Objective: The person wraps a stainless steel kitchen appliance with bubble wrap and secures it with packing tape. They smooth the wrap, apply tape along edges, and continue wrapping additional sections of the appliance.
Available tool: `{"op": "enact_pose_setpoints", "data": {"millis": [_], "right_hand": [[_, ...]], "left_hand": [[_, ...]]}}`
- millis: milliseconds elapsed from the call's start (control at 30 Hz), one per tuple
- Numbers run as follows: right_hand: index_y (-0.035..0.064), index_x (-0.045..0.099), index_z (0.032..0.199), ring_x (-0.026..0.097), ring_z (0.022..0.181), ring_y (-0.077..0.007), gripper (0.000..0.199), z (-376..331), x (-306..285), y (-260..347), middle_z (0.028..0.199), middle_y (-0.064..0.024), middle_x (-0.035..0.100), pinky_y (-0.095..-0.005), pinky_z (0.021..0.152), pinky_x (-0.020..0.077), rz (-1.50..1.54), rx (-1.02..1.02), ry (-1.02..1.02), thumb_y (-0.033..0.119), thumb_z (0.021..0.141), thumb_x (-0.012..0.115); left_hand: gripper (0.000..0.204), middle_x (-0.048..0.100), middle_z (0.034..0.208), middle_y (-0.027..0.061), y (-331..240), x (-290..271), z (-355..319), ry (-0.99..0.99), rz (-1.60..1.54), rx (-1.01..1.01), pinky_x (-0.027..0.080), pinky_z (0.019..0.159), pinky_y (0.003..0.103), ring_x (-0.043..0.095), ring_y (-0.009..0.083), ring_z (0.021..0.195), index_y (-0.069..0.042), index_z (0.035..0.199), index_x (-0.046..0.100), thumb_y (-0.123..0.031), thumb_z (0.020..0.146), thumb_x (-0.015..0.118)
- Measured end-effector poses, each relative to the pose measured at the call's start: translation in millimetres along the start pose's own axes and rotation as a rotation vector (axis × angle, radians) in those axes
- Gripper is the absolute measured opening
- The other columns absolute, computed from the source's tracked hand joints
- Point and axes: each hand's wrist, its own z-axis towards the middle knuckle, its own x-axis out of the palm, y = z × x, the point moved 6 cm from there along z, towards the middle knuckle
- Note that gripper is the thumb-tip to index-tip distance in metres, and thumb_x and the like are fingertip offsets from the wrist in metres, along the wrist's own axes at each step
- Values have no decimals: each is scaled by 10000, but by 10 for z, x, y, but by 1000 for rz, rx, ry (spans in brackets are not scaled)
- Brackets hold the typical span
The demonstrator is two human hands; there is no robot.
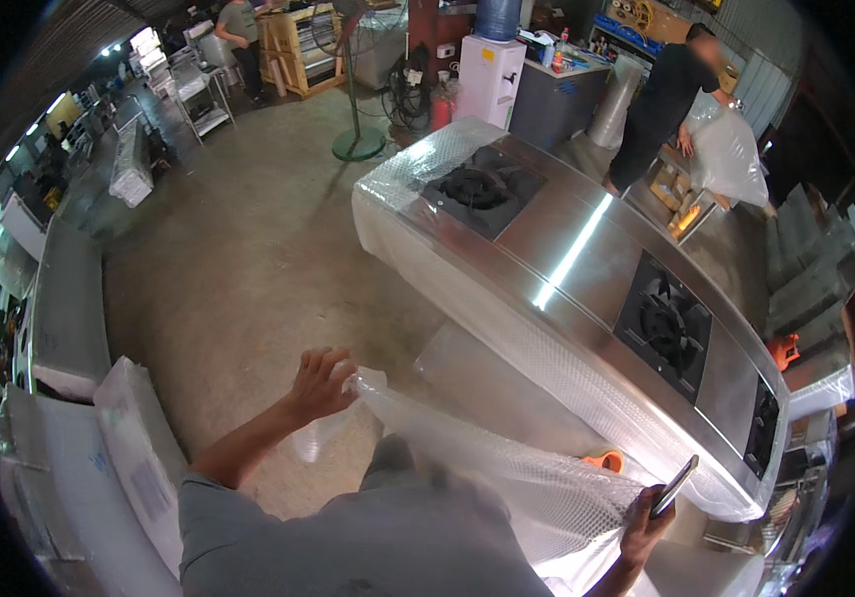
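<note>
A sheet of clear bubble wrap (pixel 487 453) stretches across in front of me. My left hand (pixel 323 385) is closed on its upper left end. In my right hand (pixel 644 524) is a slim silver tool (pixel 677 485) with a dark body, perhaps a cutter. The wrap's right end meets that same hand, and its fingers seem to pinch it too. Beyond the sheet stands a long stainless steel stove counter (pixel 574 239) with black burners (pixel 662 316). Bubble wrap covers its side (pixel 537 343) and far left end.
An orange ring-shaped thing (pixel 603 460) sits by the counter's near side. Wrapped panels (pixel 139 448) stand at my left. A fan on a green base (pixel 358 144) and a water dispenser (pixel 488 82) are farther off. Behind the counter a person (pixel 661 109) handles a plastic-wrapped bundle (pixel 731 154).
</note>
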Motion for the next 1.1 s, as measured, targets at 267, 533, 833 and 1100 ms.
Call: {"op": "enact_pose_setpoints", "data": {"millis": [267, 533, 833, 1100], "right_hand": [[43, 564, 954, 382, 568, -38, 209, 26, 280, 168, 674, 63, 433, -256, 493, 266, -223, -81, -252, 215, 1051, 632], [80, 580, 964, 362, 516, -28, 243, 295, -97, 142, 646, 81, 402, -252, 450, 252, -119, 72, -559, 289, 1049, 671], [-43, 608, 1103, 452, 793, -171, 346, 1054, -171, -4, 797, -63, 513, -353, 705, 444, -569, 91, -481, 301, 1070, 628], [-48, 597, 1009, 501, 683, -252, 415, 2023, 268, -359, 741, -187, 599, -435, 622, 442, -731, -148, -473, 364, 1048, 634]], "left_hand": [[290, 698, 1046, 129, 1521, 414, -22, 205, -472, -450, 553, 881, 439, 671, 346, 994, -74, 1077, 715, -45, 803, 805], [207, 743, 1085, 141, 2448, 985, -641, 878, -758, -453, 560, 901, 407, 705, 321, 1035, -77, 1117, 777, -71, 912, 746], [201, 714, 986, 42, 3653, 1632, 38, 114, -1716, -1043, 563, 860, 359, 697, 194, 904, -47, 1127, 699, -164, 970, 655], [301, 615, 781, 0, 3621, 2389, 1771, -116, -1222, -1057, 445, 633, 343, 552, 149, 694, -44, 843, 669, -309, 985, 646]]}}
